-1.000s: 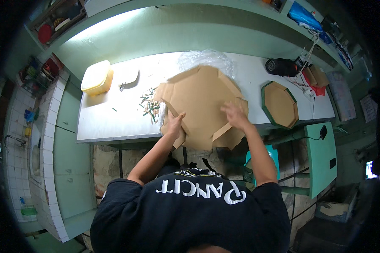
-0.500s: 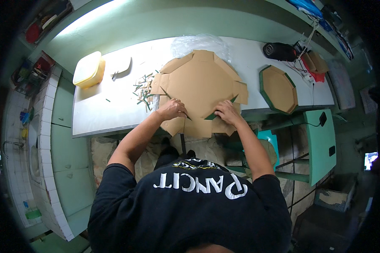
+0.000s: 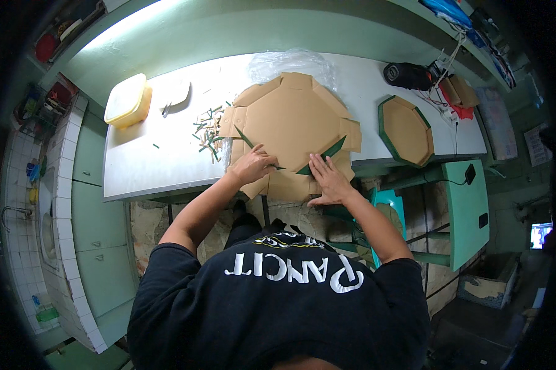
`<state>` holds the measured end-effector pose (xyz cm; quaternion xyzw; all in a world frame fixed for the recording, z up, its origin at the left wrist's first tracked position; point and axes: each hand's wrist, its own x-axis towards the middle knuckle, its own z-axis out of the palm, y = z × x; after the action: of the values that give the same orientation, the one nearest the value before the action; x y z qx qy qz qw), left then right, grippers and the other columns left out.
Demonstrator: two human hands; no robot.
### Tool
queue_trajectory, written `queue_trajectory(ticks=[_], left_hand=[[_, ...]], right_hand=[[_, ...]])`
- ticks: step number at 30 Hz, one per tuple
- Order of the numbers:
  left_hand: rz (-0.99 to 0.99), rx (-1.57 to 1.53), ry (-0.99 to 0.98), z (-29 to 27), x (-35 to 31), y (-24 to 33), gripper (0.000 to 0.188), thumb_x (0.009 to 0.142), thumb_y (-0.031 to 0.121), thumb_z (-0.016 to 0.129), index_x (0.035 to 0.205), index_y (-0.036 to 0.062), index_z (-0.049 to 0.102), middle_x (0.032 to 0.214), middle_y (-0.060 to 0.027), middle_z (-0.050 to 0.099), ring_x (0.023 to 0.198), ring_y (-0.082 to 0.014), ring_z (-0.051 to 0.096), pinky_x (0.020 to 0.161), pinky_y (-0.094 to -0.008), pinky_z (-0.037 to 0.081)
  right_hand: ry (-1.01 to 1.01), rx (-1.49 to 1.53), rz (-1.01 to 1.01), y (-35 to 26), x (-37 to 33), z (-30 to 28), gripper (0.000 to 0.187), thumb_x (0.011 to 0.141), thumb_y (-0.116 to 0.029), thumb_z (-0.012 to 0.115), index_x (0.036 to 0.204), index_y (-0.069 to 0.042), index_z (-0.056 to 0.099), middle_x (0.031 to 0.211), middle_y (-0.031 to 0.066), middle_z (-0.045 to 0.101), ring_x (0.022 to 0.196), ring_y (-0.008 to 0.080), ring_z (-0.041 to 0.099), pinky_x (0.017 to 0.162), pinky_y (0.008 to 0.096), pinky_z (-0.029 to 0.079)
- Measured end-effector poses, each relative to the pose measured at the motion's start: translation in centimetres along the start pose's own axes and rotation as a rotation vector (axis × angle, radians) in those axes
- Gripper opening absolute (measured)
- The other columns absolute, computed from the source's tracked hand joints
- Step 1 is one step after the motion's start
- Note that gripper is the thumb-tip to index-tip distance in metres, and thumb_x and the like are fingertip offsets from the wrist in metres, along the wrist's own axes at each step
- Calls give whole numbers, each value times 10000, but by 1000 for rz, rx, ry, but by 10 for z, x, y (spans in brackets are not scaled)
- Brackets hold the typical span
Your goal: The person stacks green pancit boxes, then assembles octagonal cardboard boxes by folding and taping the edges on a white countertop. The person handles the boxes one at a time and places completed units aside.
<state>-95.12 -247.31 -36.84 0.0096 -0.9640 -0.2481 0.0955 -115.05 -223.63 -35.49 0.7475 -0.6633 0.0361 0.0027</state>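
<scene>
A flat brown cardboard piece point(image 3: 290, 129), eight-sided with cut flaps round its rim, lies at the table's front edge and overhangs it. Two of its near sides have flaps folded inward, showing dark green outer faces. At the near left side, my left hand point(image 3: 255, 165) is closed, its fingers pinching the folded cardboard flap. My right hand point(image 3: 331, 180) is open, its fingers laid flat against the green folded flap point(image 3: 327, 154) at the near right, thumb spread toward me. My left hand partly hides the left folded flap.
Small green and brown cardboard scraps point(image 3: 210, 132) lie left of the cardboard. A finished-looking octagonal tray point(image 3: 406, 131) with green walls sits right. Clear plastic point(image 3: 296, 65), a lidded yellow tub point(image 3: 128, 102) and a black speaker point(image 3: 407, 75) stand farther back. A green chair point(image 3: 466, 216) is at right.
My right hand has let go its pinch, moved slightly toward me and flattened on the flap, baring more of its green face. My left hand stays at its flap.
</scene>
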Motion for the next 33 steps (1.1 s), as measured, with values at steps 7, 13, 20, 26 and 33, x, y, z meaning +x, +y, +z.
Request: queue_trajectory(ticks=[7,13,20,26,33], left_hand=[[166,-64,110,-3,-18,1,213,864,198,640,1049,93,659,1096,-66,661,1295,-277,449,1136,-539,220],[16,-25,70,-6,-9,6,196,902,197,601,1055,78,630,1052,-101,645,1249,-286,482,1124,-552,215],[-311,-262,80,-6,8,14,190,873,249,642,990,100,644,933,-107,611,1044,-256,572,1096,-515,247],[-61,144,136,-3,0,25,372,820,347,679,1140,160,654,1057,-68,589,1115,-247,530,1124,-500,217],[-46,324,52,14,3,20,245,785,335,684,944,149,684,936,-10,597,1104,-207,511,1116,-495,214]], right_hand=[[46,-98,12,-3,-1,4,892,787,-555,604,1357,91,372,1457,227,336,1382,344,287,1150,489,183],[206,147,145,10,18,8,374,905,-308,552,1123,-5,551,1110,146,590,1119,324,514,1097,488,270],[316,528,353,5,41,6,226,908,-281,570,1025,-91,610,996,106,607,1000,288,551,978,430,376],[459,102,74,1,33,14,246,817,-229,650,1007,-76,620,1034,119,561,1017,286,536,941,413,400],[272,178,64,-8,41,27,189,662,-96,665,816,-43,570,834,93,525,876,286,528,843,421,429]])
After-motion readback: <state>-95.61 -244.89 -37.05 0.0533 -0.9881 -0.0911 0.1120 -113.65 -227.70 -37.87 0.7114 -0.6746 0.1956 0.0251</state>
